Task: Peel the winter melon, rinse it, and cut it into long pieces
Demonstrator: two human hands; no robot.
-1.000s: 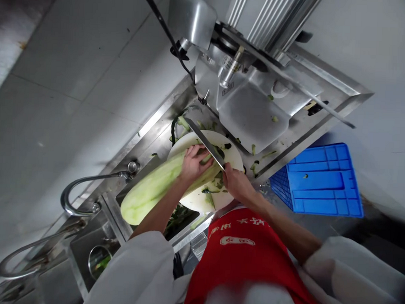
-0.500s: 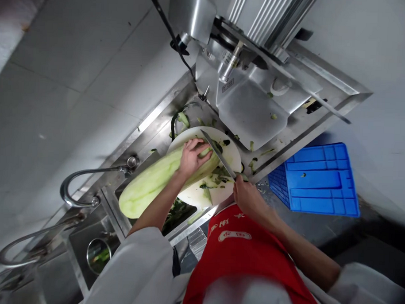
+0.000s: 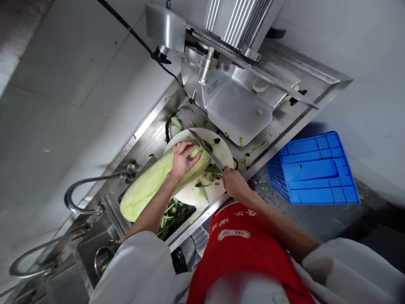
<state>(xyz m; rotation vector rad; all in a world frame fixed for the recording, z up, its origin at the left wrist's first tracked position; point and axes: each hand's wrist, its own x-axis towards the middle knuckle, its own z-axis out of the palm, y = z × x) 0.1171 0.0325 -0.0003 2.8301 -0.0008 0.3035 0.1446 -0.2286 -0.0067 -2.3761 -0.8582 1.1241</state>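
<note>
Knife [image 3: 206,148] now pushed far-left again over right end of gourd [image 3: 150,185], suggesting sawing; right hand's [image 3: 236,184] fingers wrap its grip, left hand's [image 3: 181,161] spread on gourd.

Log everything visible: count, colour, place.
Gourd: one, pale green, partly on board
Board: one, white, beneath gourd
Knife: one, grey, at gourd's end
Counter: one, steel-grey, centre
Sinks: two-plus, grey, left
Scraps: many, green, board, counter, sink
Machine: one, silver, top
Crate: one, blue, right
Taps: two-plus, silver, left
Vessel: one, metallic, left
Cable: one, black, top
Apron: one, red, bottom
Sleeves: two, white, bottom
Left hand: one, bare, on gourd
Right hand: one, bare, on knife
</note>
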